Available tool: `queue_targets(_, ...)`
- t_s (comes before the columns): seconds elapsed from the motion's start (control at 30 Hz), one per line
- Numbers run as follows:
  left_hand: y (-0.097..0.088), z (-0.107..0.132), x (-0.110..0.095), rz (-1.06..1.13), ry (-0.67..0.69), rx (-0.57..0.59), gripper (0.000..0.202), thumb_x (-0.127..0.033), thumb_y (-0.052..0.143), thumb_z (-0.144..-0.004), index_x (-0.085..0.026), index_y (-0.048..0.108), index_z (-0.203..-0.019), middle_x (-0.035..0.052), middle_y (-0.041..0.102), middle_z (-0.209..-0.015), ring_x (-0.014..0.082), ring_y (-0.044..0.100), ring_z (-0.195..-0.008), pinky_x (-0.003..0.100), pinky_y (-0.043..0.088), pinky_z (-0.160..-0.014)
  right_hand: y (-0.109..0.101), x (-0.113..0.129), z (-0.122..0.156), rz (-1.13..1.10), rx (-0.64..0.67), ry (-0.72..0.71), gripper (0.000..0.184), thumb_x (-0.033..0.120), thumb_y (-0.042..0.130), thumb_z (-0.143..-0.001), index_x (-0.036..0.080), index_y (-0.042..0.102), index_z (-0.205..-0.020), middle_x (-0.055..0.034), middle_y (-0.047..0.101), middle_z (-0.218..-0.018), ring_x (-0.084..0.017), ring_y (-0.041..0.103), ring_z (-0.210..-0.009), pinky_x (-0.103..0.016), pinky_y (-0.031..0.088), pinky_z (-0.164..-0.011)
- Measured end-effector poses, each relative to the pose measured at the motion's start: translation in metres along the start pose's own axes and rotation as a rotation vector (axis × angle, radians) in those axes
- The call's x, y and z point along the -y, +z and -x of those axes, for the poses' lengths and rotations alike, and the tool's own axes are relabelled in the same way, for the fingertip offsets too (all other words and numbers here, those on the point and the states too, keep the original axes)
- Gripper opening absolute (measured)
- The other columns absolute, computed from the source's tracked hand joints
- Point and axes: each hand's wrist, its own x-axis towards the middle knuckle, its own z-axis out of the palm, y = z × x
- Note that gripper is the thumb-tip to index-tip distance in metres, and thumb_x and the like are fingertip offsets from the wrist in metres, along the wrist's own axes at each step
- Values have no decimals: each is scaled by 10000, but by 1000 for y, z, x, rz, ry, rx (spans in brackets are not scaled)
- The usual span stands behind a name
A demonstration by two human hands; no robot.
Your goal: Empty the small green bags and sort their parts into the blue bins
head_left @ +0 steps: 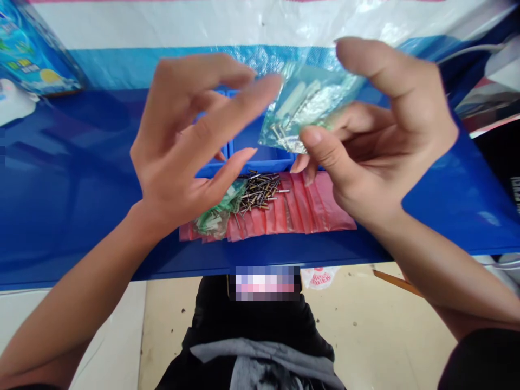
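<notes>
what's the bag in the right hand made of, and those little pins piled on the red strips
The bag looks like thin clear plastic film, glossy with crinkled highlights. The little pins look like metal, mostly dull and dark with some bright glints; the exact metal can't be told.

Nothing legible anywhere. Far left, a blue-and-white printed package point(32, 49) carries small lettering, too small and blurred to read. Near, on the floor, a white bag point(319, 278) shows a red mark with lettering, also unreadable. At the right edge, a black item point(514, 192) has white characters, cut off by the frame. The clear plastic bag point(309, 103) at centre shows no readable marking.
</notes>
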Motion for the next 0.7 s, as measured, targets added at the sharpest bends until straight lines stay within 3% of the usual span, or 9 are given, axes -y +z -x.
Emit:
queue_targets(0.07,-2,3,-3,-47,1,11,485,-677,765,-946,-279,699,-1214,39,776,-1215,270,790,-1137,367,726,-814,5,0,2,-152,25,48,477,186,792,-955,404,752,-1377,40,763,-1346,-136,738,-724,-290,627,-576)
queue_targets(0.17,-4,6,-9,-125,51,36,458,-656,775,-941,-289,689,-1202,25,776,-1222,263,783,-1162,369,721,-865,9,-5,1,-295,47,63,283,225,809,-957,349,844,-1209,20,816,-949,-142,714,-617,-281,575,-475)
queue_targets(0.27,-5,5,-11,-254,330,59,312,-448,825,-982,-321,698,-1237,-30,771,-1289,208,769,-1153,331,696,-888,10,-9,-1,-301,15,89,210,208,840,-921,343,877,-1076,28,798,-843,-125,660,-541,-283,530,-432)
queue_targets(0.33,-5,2,-11,-305,510,69,400,-282,820,-985,-319,677,-1356,-27,751,-1364,198,753,-1171,311,686,-839,8,-10,-2,-372,24,142,212,195,841,-915,329,876,-1075,31,792,-822,-124,663,-548,-269,534,-429)
queue_targets(0.4,-3,-1,-10,-295,590,78,448,-194,805,-968,-264,673,-1391,13,761,-1354,215,761,-1156,348,689,-842,6,-11,-1,-514,125,176,230,226,812,-945,289,856,-1162,6,808,-901,-156,736,-678,-252,572,-440)
queue_targets(0.5,-2,-1,-13,-283,546,53,226,-149,757,-999,-250,742,-1201,-21,820,-1139,192,788,-1018,401,671,-904,3,-12,0,-539,298,223,431,291,827,-944,298,770,-1371,-39,797,-1103,-218,775,-962,-264,640,-504)
queue_targets(0.57,-2,0,-16,-296,441,7,128,-156,711,-1039,-267,750,-1089,-74,814,-1016,132,761,-897,350,638,-830,3,-11,2,-321,269,193,467,316,869,-916,352,769,-1371,-45,765,-1159,-212,746,-989,-283,657,-575)
queue_targets(0.7,-1,2,-21,-279,369,8,99,-175,699,-1052,-246,738,-997,-84,780,-888,72,679,-737,261,567,-679,3,-8,2,27,187,-7,146,328,801,-984,346,858,-1118,-41,783,-1123,-196,727,-963,-345,655,-778)
